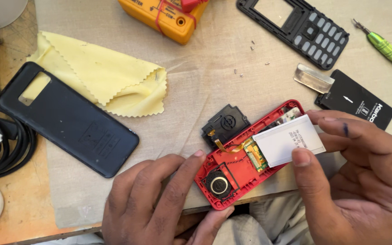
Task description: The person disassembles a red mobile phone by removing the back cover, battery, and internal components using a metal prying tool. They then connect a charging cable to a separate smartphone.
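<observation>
Both hands fill the bottom edge, wrists cut off by the frame. Left hand steadies the lower end of the opened red phone shell, its fingers lying along the shell's side and the thumb under the bottom corner. Right hand pinches a flat silver-grey panel between thumb and forefinger, holding it tilted over the shell's upper half, so what lies beneath there is hidden. A green circuit strip and a round speaker show in the uncovered part. A small black module hangs beside the shell on an orange ribbon cable.

Above on the cloth-covered desk lie a black keypad frame, a few tiny screws, a metal clip and a black battery, partly behind the right hand. A green screwdriver runs off the right edge. An orange meter is cut off at the top. To the left sit a yellow cloth, a dark phone back cover and black cables, half out of view.
</observation>
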